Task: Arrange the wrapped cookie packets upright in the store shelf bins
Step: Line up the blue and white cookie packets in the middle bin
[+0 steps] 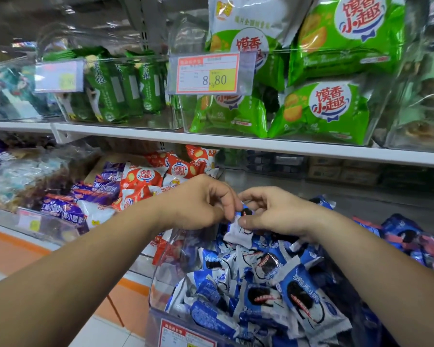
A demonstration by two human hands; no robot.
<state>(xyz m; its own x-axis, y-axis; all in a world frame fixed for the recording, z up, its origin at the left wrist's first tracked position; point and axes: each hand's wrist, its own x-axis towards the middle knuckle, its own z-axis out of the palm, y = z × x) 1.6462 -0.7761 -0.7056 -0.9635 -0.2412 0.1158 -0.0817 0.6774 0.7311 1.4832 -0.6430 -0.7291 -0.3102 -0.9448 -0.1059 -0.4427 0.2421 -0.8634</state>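
Cookie packet [234, 231], grip of left hand [198, 204] and right hand [273, 212] pinching it, heaped bin [158, 291] beneath

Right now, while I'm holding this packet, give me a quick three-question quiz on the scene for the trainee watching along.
1. Which packets fill the nearest clear bin? A) green B) blue and white C) purple
2. True or false: only the left hand pinches the raised packet.
3. Fill in: the price tag on the upper shelf reads ____.
Key: 1: B, the blue and white packets. 2: False, the right hand pinches it too. 3: 8.80.
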